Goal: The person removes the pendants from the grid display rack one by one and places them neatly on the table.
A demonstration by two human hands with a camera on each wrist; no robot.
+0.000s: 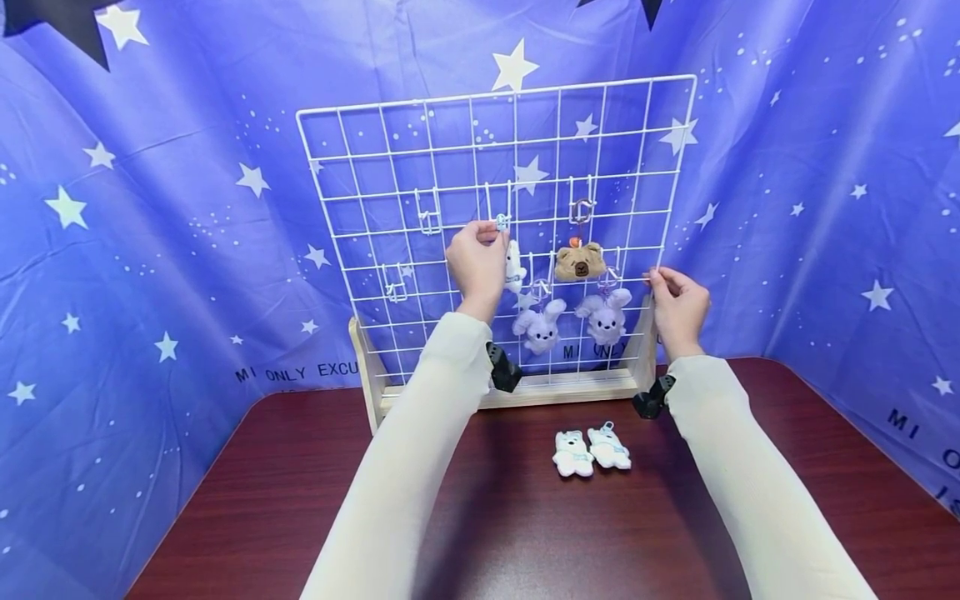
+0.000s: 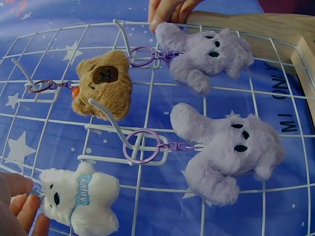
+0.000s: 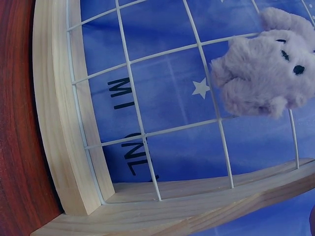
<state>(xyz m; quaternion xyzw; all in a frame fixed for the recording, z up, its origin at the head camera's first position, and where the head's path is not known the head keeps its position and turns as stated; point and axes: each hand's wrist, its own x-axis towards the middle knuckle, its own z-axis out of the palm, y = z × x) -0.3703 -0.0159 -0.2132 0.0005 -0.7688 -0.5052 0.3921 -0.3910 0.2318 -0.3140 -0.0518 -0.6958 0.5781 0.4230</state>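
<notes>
My left hand (image 1: 477,262) pinches the blue ring at the top of a small white bear plush keychain (image 2: 96,199), which hangs below the fingers before a white wire grid (image 1: 693,80). A hook of the grid stands right above those fingers; whether the ring touches it, I cannot tell. My right hand (image 1: 678,308) grips the grid's right edge between thumb and fingers. On other hooks hang a brown bear plush (image 1: 580,263) and two lilac long-eared plushes, one left (image 1: 540,330) and one right (image 1: 604,320). The right wrist view barely catches the right hand.
Two more white bear plushes, one left (image 1: 573,458) and one right (image 1: 611,448), lie on the dark red table (image 1: 300,500) before the grid. A wooden stand (image 1: 558,390) holds the grid upright. Bare hooks (image 1: 429,223) sit at its left. Star-print cloth hangs behind.
</notes>
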